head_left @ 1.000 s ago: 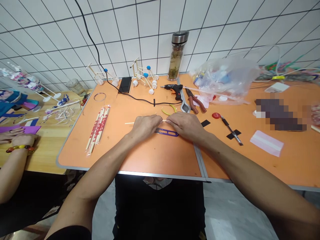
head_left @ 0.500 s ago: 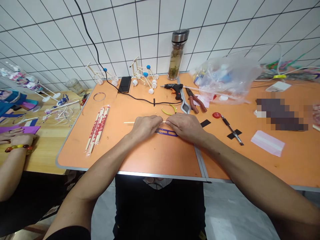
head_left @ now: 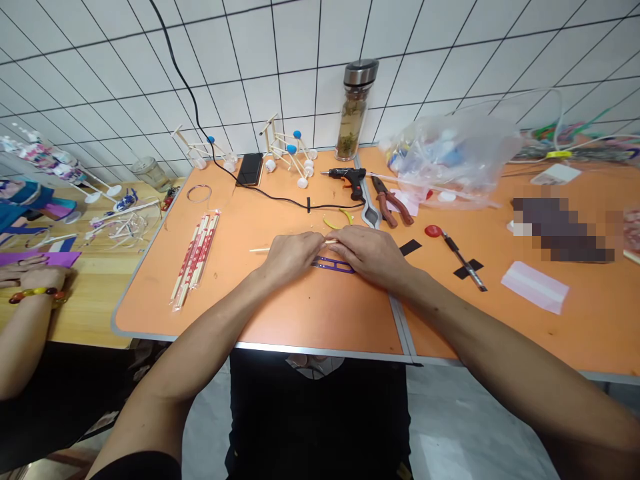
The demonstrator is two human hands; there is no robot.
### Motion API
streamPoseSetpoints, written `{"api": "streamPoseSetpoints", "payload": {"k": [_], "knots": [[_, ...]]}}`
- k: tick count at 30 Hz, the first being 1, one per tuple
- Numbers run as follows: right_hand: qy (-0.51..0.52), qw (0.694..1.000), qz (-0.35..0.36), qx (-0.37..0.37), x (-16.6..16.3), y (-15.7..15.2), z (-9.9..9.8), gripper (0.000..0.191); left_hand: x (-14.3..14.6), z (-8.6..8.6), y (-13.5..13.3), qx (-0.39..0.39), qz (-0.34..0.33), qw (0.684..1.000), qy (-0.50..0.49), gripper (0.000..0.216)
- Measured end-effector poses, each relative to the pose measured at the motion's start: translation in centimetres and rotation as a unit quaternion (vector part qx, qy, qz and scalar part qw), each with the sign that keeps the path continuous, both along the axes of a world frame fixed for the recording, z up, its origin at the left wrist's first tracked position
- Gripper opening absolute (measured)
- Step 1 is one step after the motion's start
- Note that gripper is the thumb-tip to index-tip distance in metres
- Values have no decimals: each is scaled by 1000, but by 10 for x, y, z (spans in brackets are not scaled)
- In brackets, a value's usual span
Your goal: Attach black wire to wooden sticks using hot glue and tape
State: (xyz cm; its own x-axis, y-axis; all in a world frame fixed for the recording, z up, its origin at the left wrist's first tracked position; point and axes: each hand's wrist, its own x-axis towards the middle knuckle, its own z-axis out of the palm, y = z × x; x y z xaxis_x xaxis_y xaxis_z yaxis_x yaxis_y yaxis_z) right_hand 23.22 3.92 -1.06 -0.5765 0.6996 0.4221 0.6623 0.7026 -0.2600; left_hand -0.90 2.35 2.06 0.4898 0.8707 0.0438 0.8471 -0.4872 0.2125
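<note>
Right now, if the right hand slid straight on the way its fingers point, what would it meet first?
Probably the left hand: the right hand points leftward at it, both on a thin wooden stick. Whether their fingertips already touch is unclear.

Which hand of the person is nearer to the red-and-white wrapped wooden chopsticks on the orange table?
Left. The left hand is to the right of the red-and-white wrapped wooden chopsticks, not touching them; the right hand is farther right, beyond it.
</note>
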Motion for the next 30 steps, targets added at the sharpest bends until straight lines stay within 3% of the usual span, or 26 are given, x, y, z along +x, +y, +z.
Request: {"api": "streamPoseSetpoints", "payload": {"k": [6,15,30], "knots": [[-18,1000,-1,-1,2,1,2,44,3,1,-1,-2,10,1000,18,36],[8,1000,-25,-16,16,14,6,36,-15,8,6,20,37,999,0,35],[-46,999,1,-27,-3,2,1,42,2,2,-1,34,-22,997,58,27]]}}
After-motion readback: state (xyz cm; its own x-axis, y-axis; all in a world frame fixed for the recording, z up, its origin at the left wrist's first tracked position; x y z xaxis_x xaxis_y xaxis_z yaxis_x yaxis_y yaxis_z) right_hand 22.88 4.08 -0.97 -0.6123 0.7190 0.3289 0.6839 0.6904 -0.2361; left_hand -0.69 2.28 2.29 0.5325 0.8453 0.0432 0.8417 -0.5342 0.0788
